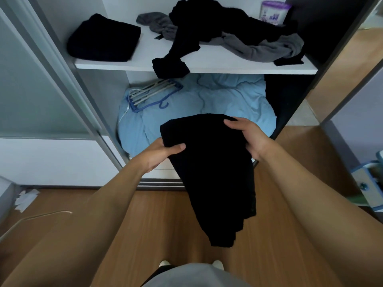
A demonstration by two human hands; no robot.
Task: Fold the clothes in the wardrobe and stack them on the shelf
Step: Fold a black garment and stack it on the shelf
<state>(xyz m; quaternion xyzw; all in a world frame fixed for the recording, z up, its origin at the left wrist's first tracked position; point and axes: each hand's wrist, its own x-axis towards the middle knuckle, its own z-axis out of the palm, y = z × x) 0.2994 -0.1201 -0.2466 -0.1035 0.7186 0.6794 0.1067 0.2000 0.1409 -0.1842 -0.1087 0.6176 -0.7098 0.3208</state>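
A black garment hangs in front of the open wardrobe, partly folded, its lower end drooping toward the floor. My left hand grips its left top edge, thumb on top. My right hand holds the right top edge with fingers curled over it. On the white shelf above lies a folded black garment at the left. To the right of it sits a loose heap of black clothes and grey clothes, one black piece hanging over the shelf's front edge.
Below the shelf a light blue duvet fills the compartment, with a blue multi-bar hanger on it. A purple-lidded white container stands at the shelf's back right. Sliding door at left, wooden floor underfoot, paper scraps at lower left.
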